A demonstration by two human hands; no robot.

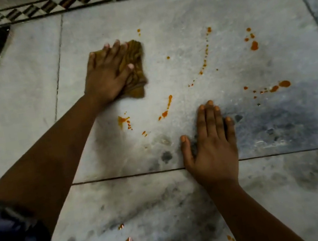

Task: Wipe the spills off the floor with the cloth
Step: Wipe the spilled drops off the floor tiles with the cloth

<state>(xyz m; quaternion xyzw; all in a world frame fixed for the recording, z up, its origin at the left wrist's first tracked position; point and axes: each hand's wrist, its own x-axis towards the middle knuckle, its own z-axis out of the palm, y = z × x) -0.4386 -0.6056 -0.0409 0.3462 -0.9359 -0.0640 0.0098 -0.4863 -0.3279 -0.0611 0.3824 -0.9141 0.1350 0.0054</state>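
Cloth (134, 69): flat beneath the left hand (106, 74), whose fingers lie spread.
Right hand (211, 145): flat, fingers straight, near side of cloth.
Spills (254, 45): orange, scattered right of cloth on floor (167, 19).

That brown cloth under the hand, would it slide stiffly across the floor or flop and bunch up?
Probably floppy: the cloth lies wrinkled and folded under the left hand, which presses it flat on the marble floor. It likely bunches when pushed at one edge. It may glide easily, since the floor looks smooth.
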